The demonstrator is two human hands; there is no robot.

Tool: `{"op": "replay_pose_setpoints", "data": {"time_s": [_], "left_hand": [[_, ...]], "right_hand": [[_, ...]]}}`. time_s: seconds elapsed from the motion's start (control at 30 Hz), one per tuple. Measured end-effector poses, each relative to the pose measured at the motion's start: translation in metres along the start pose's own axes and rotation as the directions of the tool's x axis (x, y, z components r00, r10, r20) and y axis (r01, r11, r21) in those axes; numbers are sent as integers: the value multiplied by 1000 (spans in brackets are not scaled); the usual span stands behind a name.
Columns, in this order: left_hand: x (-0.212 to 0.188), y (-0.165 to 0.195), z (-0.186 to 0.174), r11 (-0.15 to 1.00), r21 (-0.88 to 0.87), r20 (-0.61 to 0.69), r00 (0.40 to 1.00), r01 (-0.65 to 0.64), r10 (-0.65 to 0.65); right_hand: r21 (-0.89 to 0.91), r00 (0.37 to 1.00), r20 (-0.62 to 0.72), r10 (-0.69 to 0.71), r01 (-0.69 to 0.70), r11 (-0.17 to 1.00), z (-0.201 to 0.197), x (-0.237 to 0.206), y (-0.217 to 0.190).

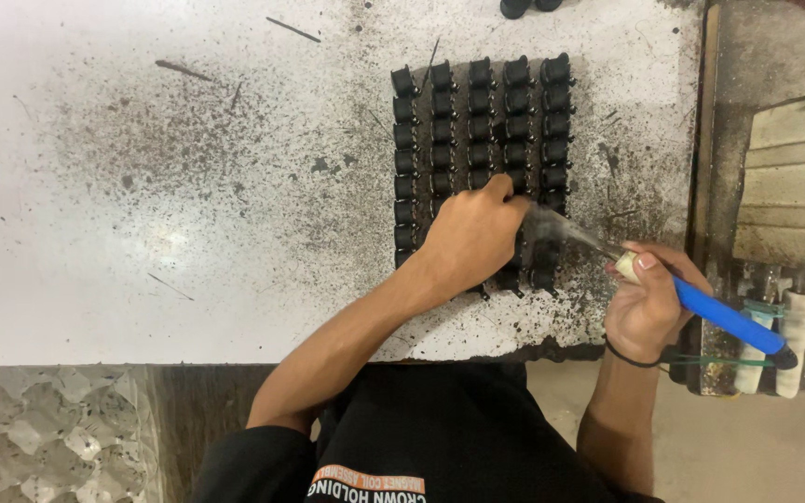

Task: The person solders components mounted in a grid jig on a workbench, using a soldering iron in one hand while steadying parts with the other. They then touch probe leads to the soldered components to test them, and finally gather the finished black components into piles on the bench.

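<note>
Soldering over rows of black parts on the bench (188, 186).
Our left hand (472, 237) pressed its fingers together on the black parts (477, 121); right of it, our right hand (649, 303) pinched the blue-handled soldering iron (701, 307), tip smoking.

Five columns of small black parts (480, 126), one blue-handled soldering iron (701, 303).

Small workshop: scorched, pitted bench (188, 186); soldering iron (719, 317) (blue-handled); rows of black parts (477, 121)
</note>
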State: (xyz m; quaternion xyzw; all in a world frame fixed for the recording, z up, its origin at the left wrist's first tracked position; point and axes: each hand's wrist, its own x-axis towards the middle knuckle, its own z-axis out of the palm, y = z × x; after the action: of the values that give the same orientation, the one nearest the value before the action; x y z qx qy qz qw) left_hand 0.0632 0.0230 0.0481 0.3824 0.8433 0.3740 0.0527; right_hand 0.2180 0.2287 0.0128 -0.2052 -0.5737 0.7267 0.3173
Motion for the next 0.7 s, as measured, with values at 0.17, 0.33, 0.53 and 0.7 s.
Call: {"op": "replay_pose_setpoints", "data": {"time_s": [0.17,0.33,0.53,0.7], "left_hand": [[-5,-1,-4,997,-74,-42,999,4,-7],[-2,-8,-5,996,-82,-46,999,-29,25],[-1,-11,-2,998,-65,-10,1000,-10,10],[1,-10,0,998,-59,-22,1000,6,-8]], "right_hand": [[4,998,-41,39,-39,999,3,1,0],[25,999,-31,32,-31,999,4,0,1],[-48,999,4,-35,35,998,4,-7,1],[-49,999,20,-48,49,998,4,-9,0]]}}
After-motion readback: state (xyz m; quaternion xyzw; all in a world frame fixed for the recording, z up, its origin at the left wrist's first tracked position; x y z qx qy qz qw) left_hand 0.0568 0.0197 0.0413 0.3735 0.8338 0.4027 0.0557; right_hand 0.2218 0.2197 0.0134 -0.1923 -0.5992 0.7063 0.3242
